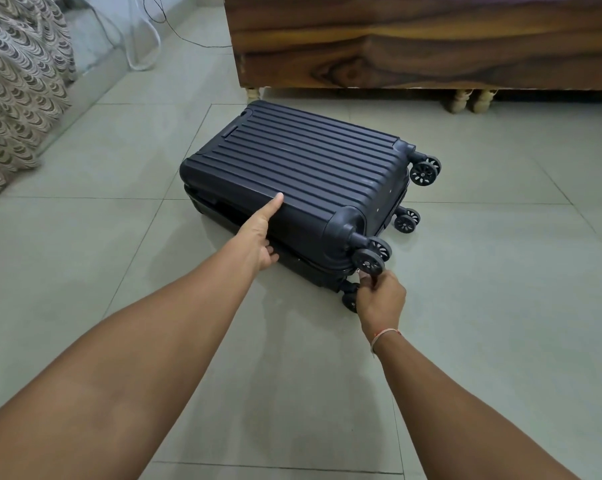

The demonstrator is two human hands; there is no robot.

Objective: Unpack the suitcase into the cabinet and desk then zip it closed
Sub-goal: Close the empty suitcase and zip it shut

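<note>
one dark, ribbed hard-shell suitcase [292, 174] lies flat on the pale tiled floor [483, 306], near the foot of a wooden bed frame [413, 46]. a person reaches toward it with both arms. their left hand [261, 233] grips the near long edge, thumb pressed on top of the lid and fingers curled under into the seam. their right hand [379, 299] pinches something small at the near corner, just below a wheel [368, 261]; it looks like the zip pull, though it is too small to be sure. the shell looks stiff and smooth, probably slippery, so the edge and the seam seem the surest places to hold. its weight cannot be judged. four wheel sets show, one partly hidden behind the right hand. one patterned cloth [18, 91] hangs at the left.
</note>
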